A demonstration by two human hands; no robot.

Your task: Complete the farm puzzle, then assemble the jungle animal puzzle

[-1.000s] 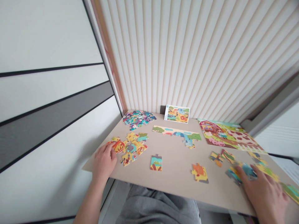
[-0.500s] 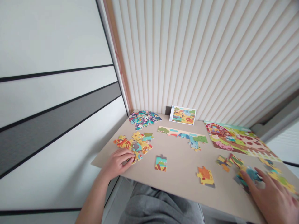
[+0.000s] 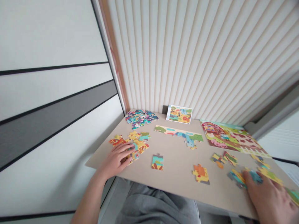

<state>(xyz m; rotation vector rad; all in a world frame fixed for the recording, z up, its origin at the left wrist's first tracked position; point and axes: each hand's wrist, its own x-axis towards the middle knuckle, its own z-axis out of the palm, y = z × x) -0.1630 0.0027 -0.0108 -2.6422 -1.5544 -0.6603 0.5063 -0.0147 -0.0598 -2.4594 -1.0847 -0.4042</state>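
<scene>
My left hand (image 3: 115, 160) lies over a pile of mostly yellow puzzle pieces (image 3: 141, 144), its fingers stretched out and touching the pieces. At the right, my right hand (image 3: 272, 193) rests on a scattered group of pieces, thumb and fingers apart, with a blue puzzle piece (image 3: 255, 176) beneath the fingertips. A grey, blue and yellow piece (image 3: 237, 178) lies just left of that thumb. Between the hands are a crocodile piece (image 3: 157, 162) and an orange-and-yellow piece (image 3: 201, 173). Farther back lies a joined strip of pieces (image 3: 178, 133) with a blue elephant part hanging below it.
A picture card (image 3: 179, 114) leans at the table's back edge. Purple and teal pieces (image 3: 141, 118) are heaped at the back left. A farm puzzle (image 3: 233, 138) lies at the back right. Pleated blinds (image 3: 177, 56) rise behind the table (image 3: 177, 183).
My left hand's fingers have spread and moved up onto the pile. My right hand has shifted slightly among its pieces, showing more of the grey-blue piece. The view has turned a little.
</scene>
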